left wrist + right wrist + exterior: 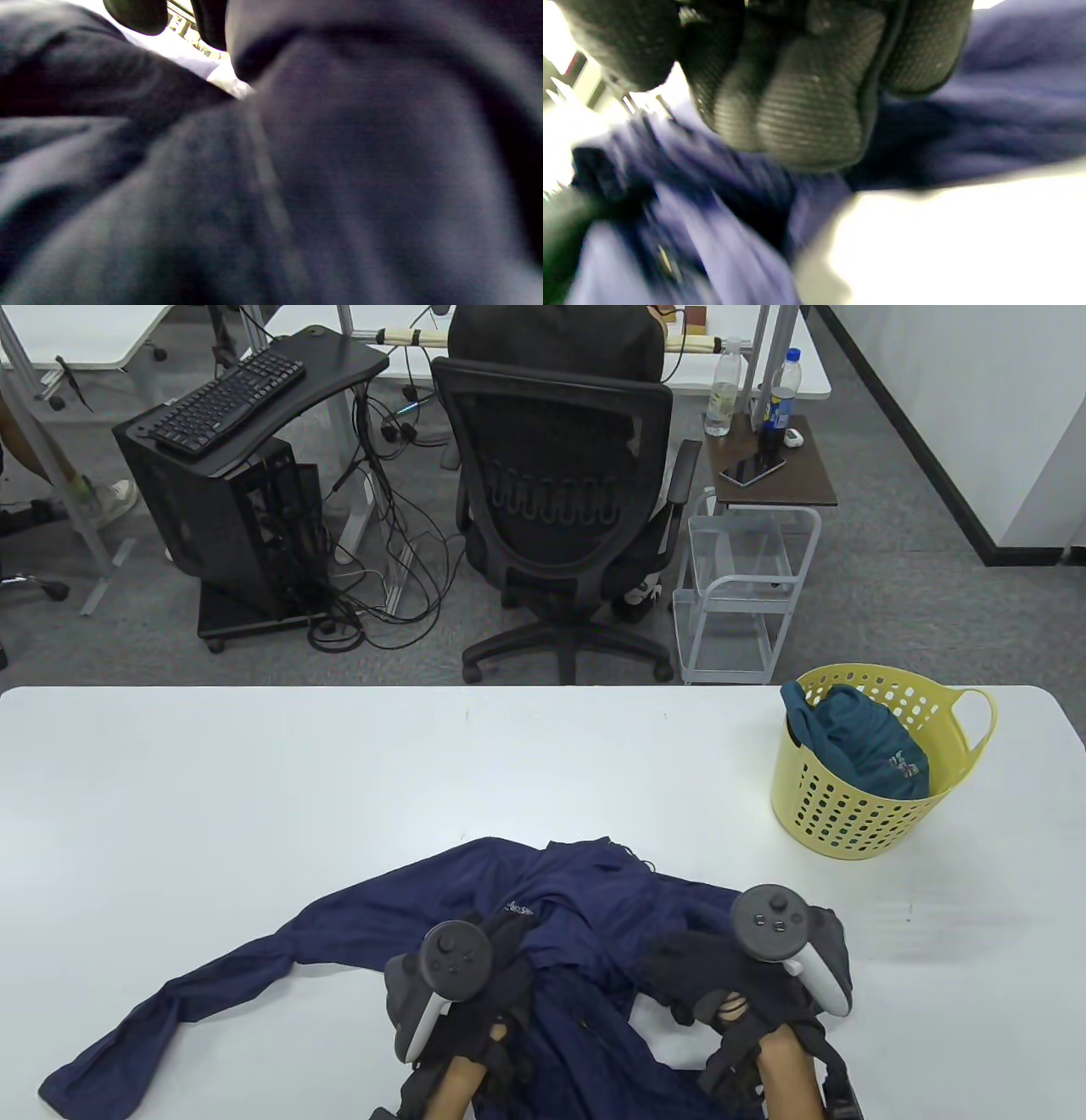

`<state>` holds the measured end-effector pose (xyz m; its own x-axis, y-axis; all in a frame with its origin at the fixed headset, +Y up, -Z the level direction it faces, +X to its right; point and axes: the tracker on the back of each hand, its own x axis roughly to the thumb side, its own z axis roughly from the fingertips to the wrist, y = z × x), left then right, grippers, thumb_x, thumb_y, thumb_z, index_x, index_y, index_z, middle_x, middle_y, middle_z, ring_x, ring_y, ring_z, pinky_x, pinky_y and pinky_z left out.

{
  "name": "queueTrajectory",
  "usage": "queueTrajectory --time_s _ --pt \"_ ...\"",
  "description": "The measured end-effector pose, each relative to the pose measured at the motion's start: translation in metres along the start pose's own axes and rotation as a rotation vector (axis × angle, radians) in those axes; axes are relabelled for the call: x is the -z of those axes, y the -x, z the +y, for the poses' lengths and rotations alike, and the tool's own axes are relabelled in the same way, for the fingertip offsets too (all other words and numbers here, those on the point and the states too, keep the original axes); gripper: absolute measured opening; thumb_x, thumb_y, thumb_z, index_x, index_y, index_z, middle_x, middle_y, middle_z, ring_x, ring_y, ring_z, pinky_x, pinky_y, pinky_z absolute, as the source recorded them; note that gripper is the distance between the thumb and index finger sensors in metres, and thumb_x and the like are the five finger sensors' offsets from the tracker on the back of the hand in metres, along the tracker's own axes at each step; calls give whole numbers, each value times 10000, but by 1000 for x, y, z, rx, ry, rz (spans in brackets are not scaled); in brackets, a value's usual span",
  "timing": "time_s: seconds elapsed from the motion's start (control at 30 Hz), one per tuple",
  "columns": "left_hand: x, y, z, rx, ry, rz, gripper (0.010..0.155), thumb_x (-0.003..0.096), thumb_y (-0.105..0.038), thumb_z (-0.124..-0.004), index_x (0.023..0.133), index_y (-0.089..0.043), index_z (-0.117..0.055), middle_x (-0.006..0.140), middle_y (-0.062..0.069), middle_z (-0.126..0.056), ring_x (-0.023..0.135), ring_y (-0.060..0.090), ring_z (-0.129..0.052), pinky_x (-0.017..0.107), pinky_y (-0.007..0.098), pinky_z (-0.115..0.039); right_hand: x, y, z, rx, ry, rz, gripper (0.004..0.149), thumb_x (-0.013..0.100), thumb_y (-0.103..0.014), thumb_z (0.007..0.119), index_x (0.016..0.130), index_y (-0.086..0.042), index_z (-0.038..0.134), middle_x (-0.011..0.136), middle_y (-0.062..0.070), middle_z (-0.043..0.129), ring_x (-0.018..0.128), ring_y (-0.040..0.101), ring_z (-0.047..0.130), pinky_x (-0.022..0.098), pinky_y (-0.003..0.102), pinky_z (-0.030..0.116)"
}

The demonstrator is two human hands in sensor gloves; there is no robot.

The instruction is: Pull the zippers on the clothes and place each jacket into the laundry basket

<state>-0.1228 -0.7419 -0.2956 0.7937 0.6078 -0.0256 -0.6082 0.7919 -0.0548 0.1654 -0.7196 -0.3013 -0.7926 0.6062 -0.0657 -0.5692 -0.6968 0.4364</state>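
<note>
A navy blue jacket (585, 899) lies spread on the white table (339, 780) near its front edge, one sleeve trailing to the left. My left hand (507, 940) rests on the jacket's middle and appears to hold its cloth. The left wrist view is filled by blurred navy jacket fabric (339, 169), with two fingertips (135, 15) at the top. My right hand (679, 963) lies on the jacket's right side. Its fingers (797, 106) are curled over the blue jacket cloth (1009, 106). A yellow laundry basket (848, 814) at the table's right holds a teal garment (865, 738).
Beyond the far table edge stand an office chair (560, 500) with a person seated in it, a white wire cart (738, 594) and a black computer stand (229, 500). Bare white tabletop (946, 245) shows beside the jacket under my right hand.
</note>
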Motion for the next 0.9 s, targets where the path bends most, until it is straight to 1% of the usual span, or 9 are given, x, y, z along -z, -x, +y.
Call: queueTrajectory --time_s 0.07,0.17,0.27,0.33,0.43,0.5,0.57,0.73,0.9 --pt "0 -1 -2 -13 25 -17 477 442 -480 -689 891 -385 -820 1059 -97 -802 1048 353 -597 681 646 -552 15 -1 17 -67 -46 57 513 475 -525 826 924 -280 850 866 28 953 592 278 1026 589 549 710" --pt "-1 -4 -4 -29 63 -46 474 445 -472 -682 891 -385 -818 1068 -99 -789 1057 357 -570 683 653 -540 33 -3 30 -53 -52 31 752 445 -536 863 1083 -294 549 1038 49 737 761 326 868 597 531 687" --pt "0 -3 -5 -75 101 -60 472 445 -462 -682 886 -377 -824 1066 -104 -791 1062 362 -551 682 657 -534 45 -5 38 -50 -107 -35 975 402 -550 926 1107 -327 290 1190 27 418 978 391 593 672 546 581" --pt "1 -4 -8 -119 155 -73 468 445 -455 -681 882 -374 -827 1073 -109 -781 1065 368 -532 683 665 -521 51 -5 42 -43 -65 -52 1029 388 -566 929 1097 -341 220 1213 18 271 1008 399 513 699 564 538" --pt "4 -3 -13 -196 246 -88 465 447 -447 -679 886 -381 -820 1084 -120 -765 1073 367 -507 686 672 -504 59 -7 47 33 88 -55 976 387 -556 914 1099 -288 302 1191 49 446 975 428 594 685 576 570" --pt "4 -2 -15 -221 263 -84 466 449 -442 -680 889 -376 -817 1089 -115 -757 1076 370 -498 688 675 -493 61 -8 46 81 187 -22 756 392 -508 912 1044 -281 604 1009 -32 845 903 378 769 654 565 644" --pt "4 0 -11 -205 230 -89 463 448 -446 -677 884 -385 -819 1084 -120 -764 1072 370 -510 686 672 -503 59 -7 38 80 287 7 474 423 -436 899 883 -342 838 753 -128 1024 806 304 911 625 548 703" --pt "0 4 11 -149 26 -39 459 442 -439 -692 871 -368 -839 1061 -102 -796 1054 372 -557 682 655 -530 47 11 14 282 397 -17 368 476 -431 836 843 -417 864 793 -80 930 802 339 915 599 615 715" --pt "-3 -1 17 -35 -72 -20 458 438 -436 -705 868 -364 -847 1053 -91 -807 1047 380 -569 679 652 -534 30 14 -7 472 436 -107 371 495 -401 818 866 -387 841 900 0 922 800 400 934 571 629 735"
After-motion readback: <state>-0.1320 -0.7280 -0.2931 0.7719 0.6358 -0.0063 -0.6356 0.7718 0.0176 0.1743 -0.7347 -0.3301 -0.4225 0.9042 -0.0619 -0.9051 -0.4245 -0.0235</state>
